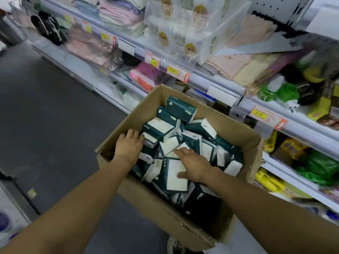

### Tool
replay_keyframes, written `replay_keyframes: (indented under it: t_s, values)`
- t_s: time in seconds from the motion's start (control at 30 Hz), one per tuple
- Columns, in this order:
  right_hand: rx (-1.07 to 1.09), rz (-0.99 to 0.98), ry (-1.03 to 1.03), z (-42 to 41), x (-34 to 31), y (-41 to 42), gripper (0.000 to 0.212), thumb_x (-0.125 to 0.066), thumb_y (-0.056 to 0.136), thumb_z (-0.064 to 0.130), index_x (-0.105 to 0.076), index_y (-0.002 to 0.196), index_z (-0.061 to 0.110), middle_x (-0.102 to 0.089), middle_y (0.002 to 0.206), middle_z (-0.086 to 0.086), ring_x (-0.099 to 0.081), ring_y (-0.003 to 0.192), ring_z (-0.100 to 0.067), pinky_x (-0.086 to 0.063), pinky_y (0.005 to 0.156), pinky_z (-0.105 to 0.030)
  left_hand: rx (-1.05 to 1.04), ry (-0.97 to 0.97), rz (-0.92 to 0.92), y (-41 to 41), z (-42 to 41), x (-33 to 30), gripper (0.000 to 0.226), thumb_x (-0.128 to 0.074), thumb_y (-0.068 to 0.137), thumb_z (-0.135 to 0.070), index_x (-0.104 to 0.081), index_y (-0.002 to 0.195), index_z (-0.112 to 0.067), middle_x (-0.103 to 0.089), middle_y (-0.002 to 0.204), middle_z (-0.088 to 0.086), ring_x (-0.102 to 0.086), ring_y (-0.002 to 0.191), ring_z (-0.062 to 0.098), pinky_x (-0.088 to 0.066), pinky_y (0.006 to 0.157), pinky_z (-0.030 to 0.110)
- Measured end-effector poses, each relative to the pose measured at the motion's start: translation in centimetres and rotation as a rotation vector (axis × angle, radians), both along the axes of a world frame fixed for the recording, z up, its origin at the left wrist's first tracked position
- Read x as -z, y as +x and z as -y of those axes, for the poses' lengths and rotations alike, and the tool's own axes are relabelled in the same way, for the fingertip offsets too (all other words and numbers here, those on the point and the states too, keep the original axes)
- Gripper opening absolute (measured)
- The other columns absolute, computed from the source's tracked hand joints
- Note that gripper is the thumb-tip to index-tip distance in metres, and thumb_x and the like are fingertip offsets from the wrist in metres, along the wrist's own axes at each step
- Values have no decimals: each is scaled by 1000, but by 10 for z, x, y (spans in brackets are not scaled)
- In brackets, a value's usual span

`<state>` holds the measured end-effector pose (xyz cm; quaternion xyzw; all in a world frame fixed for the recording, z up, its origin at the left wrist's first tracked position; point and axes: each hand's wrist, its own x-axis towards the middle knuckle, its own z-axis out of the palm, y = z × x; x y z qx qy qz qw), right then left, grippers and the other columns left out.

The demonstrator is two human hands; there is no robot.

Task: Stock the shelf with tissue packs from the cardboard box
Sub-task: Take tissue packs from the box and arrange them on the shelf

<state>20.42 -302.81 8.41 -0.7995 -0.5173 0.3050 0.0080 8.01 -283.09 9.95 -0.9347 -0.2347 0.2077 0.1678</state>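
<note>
Box (143, 204) w/ packs (176, 173): both hands inside, floor (45, 116) open left.

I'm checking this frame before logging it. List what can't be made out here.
Head view, the only one:
- Left hand fingertips: curled down among the tissue packs, so a grip can't be confirmed.
- Right hand: lies flat on a pack; its palm side is hidden.
- Cardboard box: packs hide its bottom, so the count is unknown.
- Price tags on the shelf: blurred, small, not reliably readable.
- Target shelf spot: not identifiable.
</note>
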Motion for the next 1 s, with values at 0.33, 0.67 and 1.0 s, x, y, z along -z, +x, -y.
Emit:
replay_keyframes:
  t_s: [0.33,0.67,1.0]
  values:
    - [177,-102,-48,15,4,-4,45,-77,75,49,-42,75,21,-45,96,-5,-45,94,-24,-37,69,-31,-104,106,-124,21,10,-22,25,-51,96,-25,-58,120,-21,-58,118,1,-45,111,23,-37,83,29]
    - [747,-316,589,55,-94,16,21,-71,82,21,-53,94,19,-58,92,-3,-57,85,-21,-46,73,-37,-474,-799,617,8,28,-111,71,-60,94,-25,-20,153,-33,-54,133,3,-55,119,31,-40,88,33]
    - [135,410,1047,88,-188,20,43,-70,75,0,-44,106,15,-40,134,-10,-44,124,-30,-52,84,-40,-798,-1717,872,46,90,-201,34,-55,88,-65,-68,102,-36,-73,108,-3,-68,102,26,-58,84,50]
